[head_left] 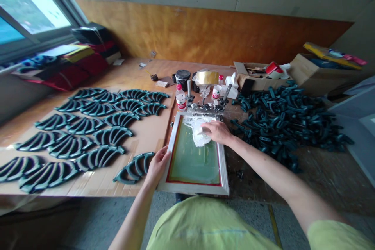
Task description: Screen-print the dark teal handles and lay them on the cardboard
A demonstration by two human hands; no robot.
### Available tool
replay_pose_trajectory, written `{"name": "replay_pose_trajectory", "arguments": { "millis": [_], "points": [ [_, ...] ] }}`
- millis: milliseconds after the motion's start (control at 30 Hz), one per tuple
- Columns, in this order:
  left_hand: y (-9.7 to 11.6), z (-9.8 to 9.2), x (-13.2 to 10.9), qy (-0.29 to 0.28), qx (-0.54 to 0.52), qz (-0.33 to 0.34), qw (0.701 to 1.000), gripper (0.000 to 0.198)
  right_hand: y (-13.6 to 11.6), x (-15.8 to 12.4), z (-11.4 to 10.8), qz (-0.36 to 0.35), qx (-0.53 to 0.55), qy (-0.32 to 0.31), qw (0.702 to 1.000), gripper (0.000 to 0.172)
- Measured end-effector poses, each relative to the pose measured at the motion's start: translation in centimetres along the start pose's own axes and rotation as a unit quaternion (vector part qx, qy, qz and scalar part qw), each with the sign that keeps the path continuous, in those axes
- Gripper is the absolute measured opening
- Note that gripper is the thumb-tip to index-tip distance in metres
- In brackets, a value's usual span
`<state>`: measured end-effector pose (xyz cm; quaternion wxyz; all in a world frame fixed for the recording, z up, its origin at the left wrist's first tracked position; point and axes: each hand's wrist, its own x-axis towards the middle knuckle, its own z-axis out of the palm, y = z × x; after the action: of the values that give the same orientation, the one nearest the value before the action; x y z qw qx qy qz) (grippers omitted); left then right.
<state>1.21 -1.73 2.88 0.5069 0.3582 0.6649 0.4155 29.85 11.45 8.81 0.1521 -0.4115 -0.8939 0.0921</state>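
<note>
A silver-edged screen frame (224, 164) with green mesh lies in front of me, its far side at a metal clamp fixture (205, 108). My left hand (159, 161) is closed on the frame's left edge. Over the far part of the mesh, my right hand (216, 131) presses a crumpled white cloth (202, 139), its fingers closed around part of it. White smears show on the mesh beside the cloth. Just left of my left hand lies a dark green curved handle piece (134, 168) on the cardboard.
Rows of dark green curved pieces (83, 125) cover the cardboard (149, 134) at left. A large loose pile (272, 125) lies at right. Bottles (181, 99), a black tub (183, 78) and a cardboard box (260, 83) stand behind the frame.
</note>
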Motion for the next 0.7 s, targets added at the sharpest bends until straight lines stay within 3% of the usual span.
{"name": "replay_pose_trajectory", "arguments": {
  "millis": [100,167,300,367,467,567,633,700],
  "points": [
    [1.8,-0.4,-0.6,-0.023,-0.02,-0.01,0.999,0.074,0.6,4.0,-1.3,0.085,-0.009,0.012,0.996,0.058],
    [3.6,-0.9,-0.9,-0.029,-0.037,-0.011,0.999,0.073,1.3,5.6,-2.3,0.12,-0.02,0.025,0.992,0.069],
    [7.7,-1.3,-0.6,-0.033,-0.091,0.005,0.995,0.068,4.5,4.5,-4.3,0.181,-0.008,0.145,0.973,0.053],
    [10.1,-0.9,0.2,-0.029,-0.144,0.062,0.987,0.065,6.4,2.2,-4.4,0.235,0.008,0.181,0.955,0.043],
    [13.9,0.4,1.7,-0.02,-0.214,0.166,0.962,0.058,7.8,-1.7,-2.2,0.28,0.043,0.158,0.946,0.03],
    [17.5,1.5,3.0,-0.042,-0.219,0.18,0.958,0.059,6.4,-4.4,1.8,0.249,0.083,0.101,0.96,0.025],
    [18.5,1.9,3.5,-0.04,-0.219,0.184,0.957,0.062,4.8,-5.1,4.0,0.198,0.085,0.061,0.975,0.033],
    [17.8,2.5,3.4,-0.01,-0.228,0.195,0.954,0.06,3.5,-5.1,5.0,0.149,0.065,0.023,0.987,0.042]
  ]
}}
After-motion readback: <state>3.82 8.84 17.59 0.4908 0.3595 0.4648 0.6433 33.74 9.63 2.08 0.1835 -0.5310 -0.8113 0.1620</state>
